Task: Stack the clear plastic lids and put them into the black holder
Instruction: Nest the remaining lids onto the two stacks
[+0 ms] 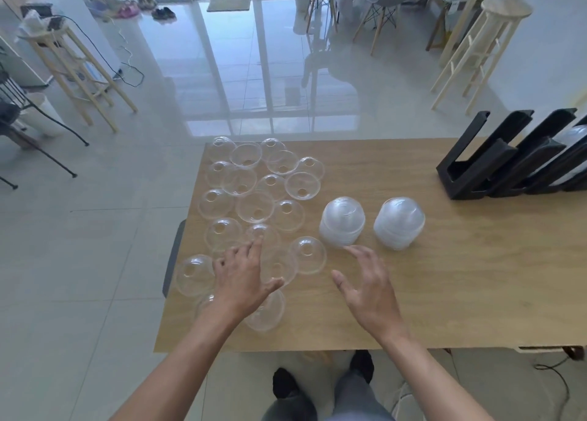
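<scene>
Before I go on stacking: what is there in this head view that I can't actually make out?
- Black holder: right end cut off by the frame edge, so its slot count is unknown.
- Two stacks: lid count unreadable, clear layers blur together.
- Lids under the left hand: partly covered.
- Table: right part out of frame.

Both forearms bare, no sleeves, watch or rings visible. Left hand [243, 281] and right hand [368, 288] ungloved. Grey trousers [346, 398], black shoes [284, 382] (seen below).
</scene>
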